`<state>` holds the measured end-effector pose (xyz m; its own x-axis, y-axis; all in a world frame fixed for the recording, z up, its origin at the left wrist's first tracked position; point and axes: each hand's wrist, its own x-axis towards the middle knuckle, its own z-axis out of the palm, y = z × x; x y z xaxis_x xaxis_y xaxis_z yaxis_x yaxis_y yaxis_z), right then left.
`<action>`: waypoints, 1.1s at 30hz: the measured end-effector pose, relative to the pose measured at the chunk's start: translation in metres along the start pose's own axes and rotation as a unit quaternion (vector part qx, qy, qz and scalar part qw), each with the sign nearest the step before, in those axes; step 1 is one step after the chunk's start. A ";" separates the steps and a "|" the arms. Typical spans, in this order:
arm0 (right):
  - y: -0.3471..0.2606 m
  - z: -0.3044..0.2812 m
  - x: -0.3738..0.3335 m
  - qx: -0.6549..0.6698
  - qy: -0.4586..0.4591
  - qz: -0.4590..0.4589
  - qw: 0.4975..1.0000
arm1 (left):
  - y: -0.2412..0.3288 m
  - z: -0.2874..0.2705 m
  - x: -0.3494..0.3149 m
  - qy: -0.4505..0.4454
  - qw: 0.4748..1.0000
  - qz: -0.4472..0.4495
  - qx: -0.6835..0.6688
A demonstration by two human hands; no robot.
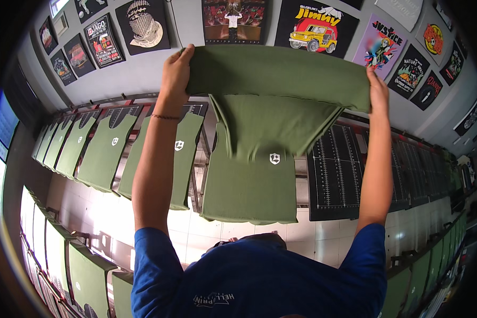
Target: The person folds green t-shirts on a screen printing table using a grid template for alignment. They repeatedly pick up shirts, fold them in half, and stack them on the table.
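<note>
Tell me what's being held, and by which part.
A green garment, spread between both hands by its raised, far part: the left hand grips that part's left end, the right hand its right end.

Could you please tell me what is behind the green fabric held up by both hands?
Beyond the green fabric, parts of the grey wall, hanging prints and a black board show; whatever it directly covers is hidden.

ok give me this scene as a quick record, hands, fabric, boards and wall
left hand: grips left end of raised green fabric
right hand: grips its right end
beneath: green cloth with white emblem
boards at left: green-covered, emblems showing
board just right: black, white markings
wall: colourful prints
</note>
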<state>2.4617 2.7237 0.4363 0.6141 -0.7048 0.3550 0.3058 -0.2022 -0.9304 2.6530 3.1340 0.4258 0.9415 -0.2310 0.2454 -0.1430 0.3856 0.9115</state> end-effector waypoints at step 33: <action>0.283 -0.097 -0.429 -0.007 -0.046 0.432 0.901 | -0.315 -0.243 -0.377 0.048 0.923 -0.380 0.034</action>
<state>2.2142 2.9025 0.0119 0.6764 -0.5446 -0.4958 -0.3238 0.3847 -0.8644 2.4175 3.3165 -0.0345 0.7998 -0.3309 -0.5009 0.5542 0.0864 0.8279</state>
